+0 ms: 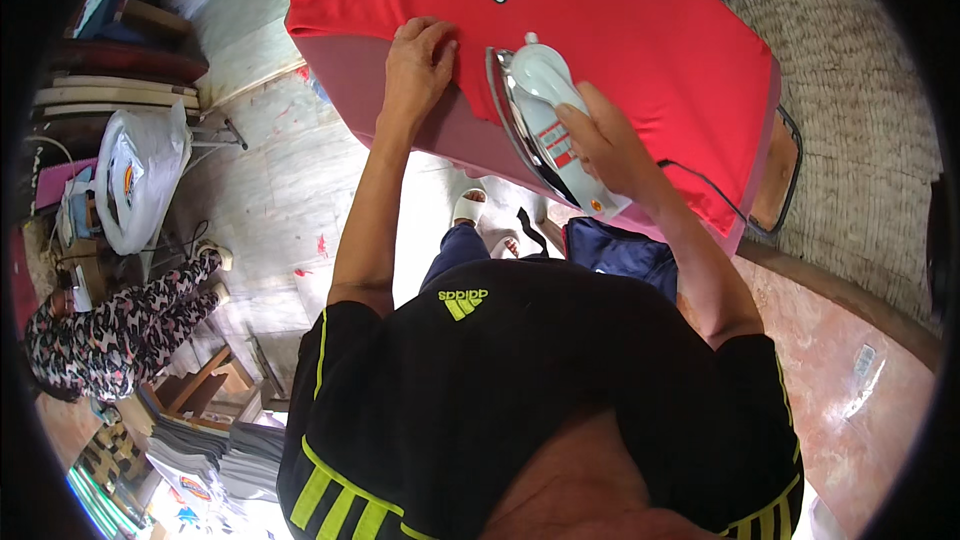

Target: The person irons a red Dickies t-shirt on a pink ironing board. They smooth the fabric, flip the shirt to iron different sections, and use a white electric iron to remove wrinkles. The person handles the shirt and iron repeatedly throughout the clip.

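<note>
A red T-shirt point(640, 70) with a round yellow and dark printed patch lies spread over a pinkish padded ironing board point(345, 90). My left hand point(415, 70) is at the near left edge of the shirt, its fingers bent and closed on the cloth. In my right hand point(607, 145) is the handle of a white and grey clothes iron point(545, 75). The iron's shiny metal base shows along its left side, over the near edge of the shirt. Whether the base touches the cloth I cannot tell.
A dark cord point(710, 190) runs right from the iron. Under the board's near edge is a dark blue bundle point(620, 255). At left, a white plastic bag point(145, 175) hangs by stacked boards. Another person point(110, 340) in patterned clothes is at far left, near stacked grey cloth point(250, 455).
</note>
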{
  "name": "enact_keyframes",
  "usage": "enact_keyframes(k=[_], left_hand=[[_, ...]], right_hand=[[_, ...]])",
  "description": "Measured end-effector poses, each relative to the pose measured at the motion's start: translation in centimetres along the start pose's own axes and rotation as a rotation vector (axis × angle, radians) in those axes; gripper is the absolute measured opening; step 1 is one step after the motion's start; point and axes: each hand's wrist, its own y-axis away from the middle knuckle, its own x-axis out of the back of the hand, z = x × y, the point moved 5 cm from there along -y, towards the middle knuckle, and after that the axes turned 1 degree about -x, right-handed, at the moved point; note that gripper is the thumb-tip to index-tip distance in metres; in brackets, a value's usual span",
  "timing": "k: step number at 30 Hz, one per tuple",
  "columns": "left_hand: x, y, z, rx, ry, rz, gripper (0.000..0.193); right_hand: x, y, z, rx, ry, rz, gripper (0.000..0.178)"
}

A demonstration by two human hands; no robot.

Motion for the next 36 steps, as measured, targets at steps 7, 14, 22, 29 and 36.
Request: enact_keyframes(k=[7, 14, 22, 29, 36], left_hand=[[-0.3, -1.4, 1.0, -0.062, -0.129, -0.127, 0.016], [2.7, -0.8, -4.0, 0.128, 0.084, 0.191, 0.008], [20.8, 5.2, -11.0, 0.477, -1.099, 0.416, 0.04], [-2.8, 0.5, 6.3, -0.111, -0.098, -0.032, 0.044], [-14.3, 3.5, 10.5, -0.236, -0.511, -0.294, 0.082]], right_hand=[[0.7, 3.0, 0.7, -0.18, -0.238, 0.131, 0.03], [0.6, 2.6, 0.4, -0.134, -0.199, 0.106, 0.031], [0.8, 2.3, 0.4, 0.011, -0.27, 0.199, 0.02], [6.0, -4.9, -0.9, 0.092, -0.184, 0.454, 0.029], [17.4, -7.8, 4.3, 0.018, 0.107, 0.315, 0.04]])
